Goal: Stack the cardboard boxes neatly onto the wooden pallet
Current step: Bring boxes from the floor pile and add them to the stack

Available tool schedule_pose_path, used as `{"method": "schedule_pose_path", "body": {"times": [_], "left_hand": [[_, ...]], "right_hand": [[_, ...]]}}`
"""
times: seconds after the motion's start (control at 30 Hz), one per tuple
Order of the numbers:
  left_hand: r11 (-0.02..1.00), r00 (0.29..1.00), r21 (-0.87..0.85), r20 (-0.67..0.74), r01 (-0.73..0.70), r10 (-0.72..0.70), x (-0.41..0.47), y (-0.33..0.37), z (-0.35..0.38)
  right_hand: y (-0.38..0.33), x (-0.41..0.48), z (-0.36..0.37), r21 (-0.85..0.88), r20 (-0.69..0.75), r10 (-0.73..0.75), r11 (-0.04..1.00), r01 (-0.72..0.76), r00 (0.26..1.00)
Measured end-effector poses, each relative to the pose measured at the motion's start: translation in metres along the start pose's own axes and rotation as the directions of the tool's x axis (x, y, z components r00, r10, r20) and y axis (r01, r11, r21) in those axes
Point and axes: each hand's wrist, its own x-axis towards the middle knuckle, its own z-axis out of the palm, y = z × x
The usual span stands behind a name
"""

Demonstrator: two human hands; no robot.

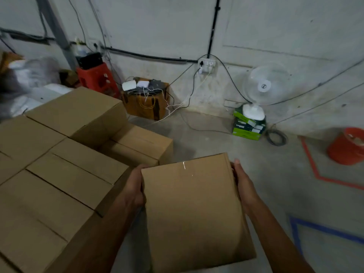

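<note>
The cardboard box (195, 209) was up off the floor (275, 194), held between the two hands with its plain brown top facing up. The left hand (134, 186) gripped the left side of the box and the right hand (244, 184) gripped the right side. Each thumb lay by the far top edge, and the other fingers went down the sides where they could not be seen. Just to the left of the left hand was a big stack of boxes (65, 174), all brown and shut, packed close side by side. Past the left hand, a lower box (141, 142) sat against that stack. To the right of the right hand, a line of orange tape (313, 166) ran across the floor, and a line of blue tape (323, 229) lay nearer to the person. Farther right than the tape stood an orange bucket (346, 146). Far ahead of the right hand, a white fan (264, 85) stood on some green boxes (248, 129) by the wall. Far ahead of the left hand, an old brown box (145, 105) had small white gadgets and wires on top. A red stool (96, 77) stood to the left of it. A wall socket (206, 65) with plugs in it sat on the wall between the old brown box and the fan.
</note>
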Motion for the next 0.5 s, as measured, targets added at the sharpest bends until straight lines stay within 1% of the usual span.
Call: {"method": "schedule_pose_path", "body": {"times": [0.1,0.23,0.33,0.4,0.5], "left_hand": [[0.996,0.996,-0.069,-0.08,-0.052,0.047,0.028,0.005,0.006],[0.982,0.988,-0.138,-0.106,-0.126,0.112,0.066,0.02,0.009],[0.974,0.978,-0.145,-0.139,-0.176,0.156,0.101,0.04,0.011],[0.965,0.964,-0.126,-0.169,-0.228,0.206,0.125,0.057,0.012],[0.957,0.947,-0.138,-0.236,-0.256,0.22,0.16,0.08,0.01]], "right_hand": [[-0.011,0.049,0.005,0.003,0.059,0.042,0.999,-0.042,0.997],[-0.028,0.115,0.032,-0.067,0.149,0.135,0.99,-0.126,0.98],[-0.028,0.185,0.056,-0.139,0.215,0.166,0.981,-0.138,0.962],[-0.042,0.215,0.079,-0.172,0.268,0.191,0.974,-0.148,0.944],[-0.066,0.256,0.115,-0.251,0.257,0.176,0.962,-0.11,0.95]]}}
